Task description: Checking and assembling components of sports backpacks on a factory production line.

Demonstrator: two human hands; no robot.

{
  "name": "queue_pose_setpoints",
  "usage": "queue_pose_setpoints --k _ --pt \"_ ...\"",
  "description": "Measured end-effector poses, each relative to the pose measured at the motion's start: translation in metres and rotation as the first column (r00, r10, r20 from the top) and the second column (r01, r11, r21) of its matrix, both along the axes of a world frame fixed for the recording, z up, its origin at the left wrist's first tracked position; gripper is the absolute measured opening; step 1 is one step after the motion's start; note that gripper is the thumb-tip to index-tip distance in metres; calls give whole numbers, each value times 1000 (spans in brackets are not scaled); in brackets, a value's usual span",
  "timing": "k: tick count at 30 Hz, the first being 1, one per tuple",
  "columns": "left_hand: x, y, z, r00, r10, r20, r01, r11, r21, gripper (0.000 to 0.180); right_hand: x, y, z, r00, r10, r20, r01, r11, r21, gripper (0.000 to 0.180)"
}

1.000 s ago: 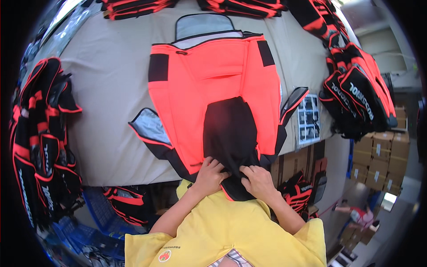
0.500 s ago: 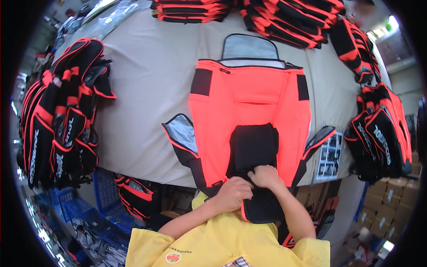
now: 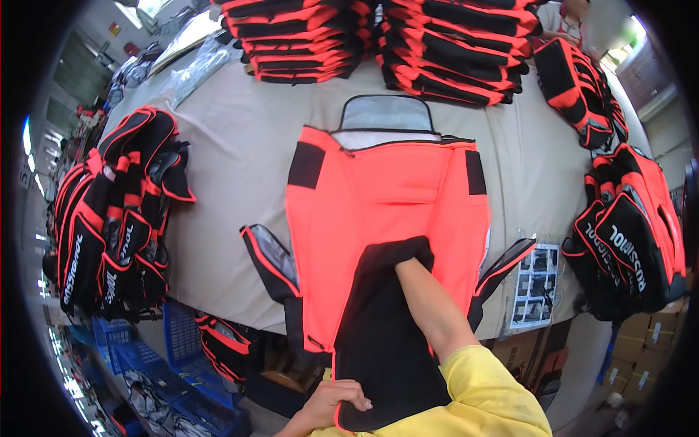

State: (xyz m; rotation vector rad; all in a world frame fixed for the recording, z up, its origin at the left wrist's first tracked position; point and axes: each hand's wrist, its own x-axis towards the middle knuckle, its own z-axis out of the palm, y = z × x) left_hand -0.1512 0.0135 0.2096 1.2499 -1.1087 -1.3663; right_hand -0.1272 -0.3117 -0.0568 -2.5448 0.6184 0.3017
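The left hand [image 3: 328,404] was closed on the lower left edge of the black panel [image 3: 389,371], its fingers curled over the red trim. The right forearm [image 3: 431,306] crossed the panel; the right hand was hidden by the fabric fold, so its finger opening and grip could not be determined. The panel overlapped the near part of the coral-red bag [image 3: 393,207], which lay flat on the covered table [image 3: 226,218]. A picture sheet [image 3: 535,284] lay near its right side. Two stacks [image 3: 298,44] of red-and-black articles stood beyond.
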Motion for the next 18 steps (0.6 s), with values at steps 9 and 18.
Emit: queue_pose_setpoints --k 9,18 --pt "39 -130 -30 687 418 595 -650 719 246 41 -165 75 70 929 329 -171 -335 942 -5 51" --pt "115 -307 -148 299 232 926 -134 971 -200 73 -148 -141 169 441 -883 163 492 390 778 31"
